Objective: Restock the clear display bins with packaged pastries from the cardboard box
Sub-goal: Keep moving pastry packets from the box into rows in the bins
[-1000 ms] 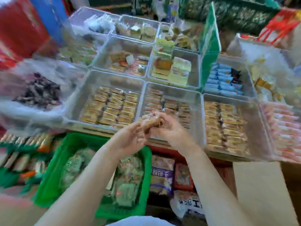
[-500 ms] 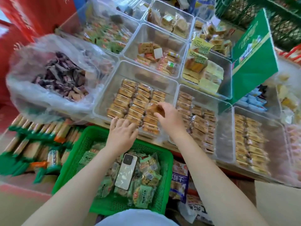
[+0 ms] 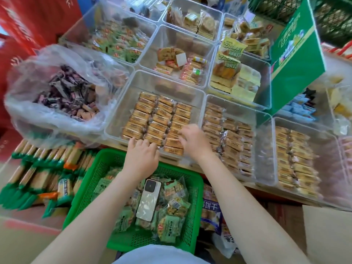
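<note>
While print on the packaged pastries is blurred, left hand rests spread; right hand touches them, fingers relaxed, inside clear bin.

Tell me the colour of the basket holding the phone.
Green basket, clearest in the head view.

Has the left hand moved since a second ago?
Yes. The left hand has let go of the pastry and dropped toward the green basket, by the bin's near edge.

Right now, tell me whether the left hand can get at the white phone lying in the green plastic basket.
Probably yes. The left hand rests at the clear bin's near edge, directly above the green plastic basket. The white phone lies on top of the packets, uncovered, just below the wrist.
</note>
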A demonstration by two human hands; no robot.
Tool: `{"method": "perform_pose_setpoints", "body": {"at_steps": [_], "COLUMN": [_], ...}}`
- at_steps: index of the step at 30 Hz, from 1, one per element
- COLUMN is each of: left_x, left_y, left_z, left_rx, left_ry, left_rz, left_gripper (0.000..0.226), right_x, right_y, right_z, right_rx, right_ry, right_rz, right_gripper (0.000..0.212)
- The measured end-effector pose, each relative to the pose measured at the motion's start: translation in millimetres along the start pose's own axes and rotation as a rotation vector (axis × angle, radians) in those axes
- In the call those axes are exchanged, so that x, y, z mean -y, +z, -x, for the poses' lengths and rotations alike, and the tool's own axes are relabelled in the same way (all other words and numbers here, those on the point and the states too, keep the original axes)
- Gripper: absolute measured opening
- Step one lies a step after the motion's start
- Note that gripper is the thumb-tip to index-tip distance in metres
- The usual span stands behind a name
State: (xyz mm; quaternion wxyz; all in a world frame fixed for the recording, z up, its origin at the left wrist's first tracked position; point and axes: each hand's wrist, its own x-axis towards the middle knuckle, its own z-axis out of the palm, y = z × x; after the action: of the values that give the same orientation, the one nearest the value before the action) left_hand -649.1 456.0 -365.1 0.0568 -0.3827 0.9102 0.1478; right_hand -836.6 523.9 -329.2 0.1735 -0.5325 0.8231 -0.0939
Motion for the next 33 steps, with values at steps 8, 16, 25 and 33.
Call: {"method": "perform_pose_setpoints", "body": {"at_steps": [8, 16, 25, 33], "left_x": [-183.1, -470.6, -733.1, -758.4], "left_y": [-10.1, 42.9, 110.7, 173.7], "left_z": [11.0, 46.9, 58.5, 51.2], "left_rx": [-0.181, 0.005, -0.049, -0.28], "left_ry": [0.273, 0.694, 0.869, 0.796], "left_rz": [0.271, 0.326, -0.004, -0.159], "left_gripper": [0.021, 0.028, 0.076, 0.078], "right_x": [-120.3, -342.7, -576.3, -668.3], "right_y": [-82.6, -126.7, -39.1, 25.9], "right_z": [152.7, 359.0, 477.4, 482.3], "right_rx": [-0.659, -0.999, -0.55, -0.182], "right_ry": [0.26, 0.891, 1.518, 1.394], "right_rz": [-0.355, -0.556, -0.617, -0.489], "right_gripper": [0.013, 0.024, 0.017, 0.053]}}
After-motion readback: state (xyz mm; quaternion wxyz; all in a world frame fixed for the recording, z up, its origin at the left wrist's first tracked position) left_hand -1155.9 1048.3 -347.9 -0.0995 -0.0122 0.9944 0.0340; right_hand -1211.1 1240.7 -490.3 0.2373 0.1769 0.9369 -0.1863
